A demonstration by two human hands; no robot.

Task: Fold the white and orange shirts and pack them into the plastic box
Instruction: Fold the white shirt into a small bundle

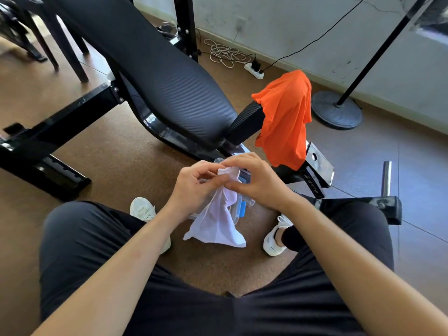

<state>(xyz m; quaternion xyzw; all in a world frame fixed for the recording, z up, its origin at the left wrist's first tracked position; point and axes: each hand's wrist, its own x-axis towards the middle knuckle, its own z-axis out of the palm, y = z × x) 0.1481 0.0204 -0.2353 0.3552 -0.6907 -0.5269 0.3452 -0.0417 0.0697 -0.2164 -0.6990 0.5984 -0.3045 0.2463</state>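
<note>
A small white shirt [219,224] hangs bunched from both my hands, above the floor between my knees. My left hand [194,187] pinches its top edge from the left. My right hand [259,180] pinches the same edge from the right, the fingers of both almost touching. Behind the white cloth stands a clear plastic box [242,207] with blue clips, mostly hidden by the shirt and my hands. The orange shirt [284,117] is draped over the foam roller at the end of the bench, up and to the right of my hands.
A black weight bench [155,76] slants across the upper left, its steel frame [317,163] reaching to the right. A round stand base [337,110], a power strip [254,69] with coiled cables and chair legs [68,52] lie beyond. My shoes rest on the brown floor.
</note>
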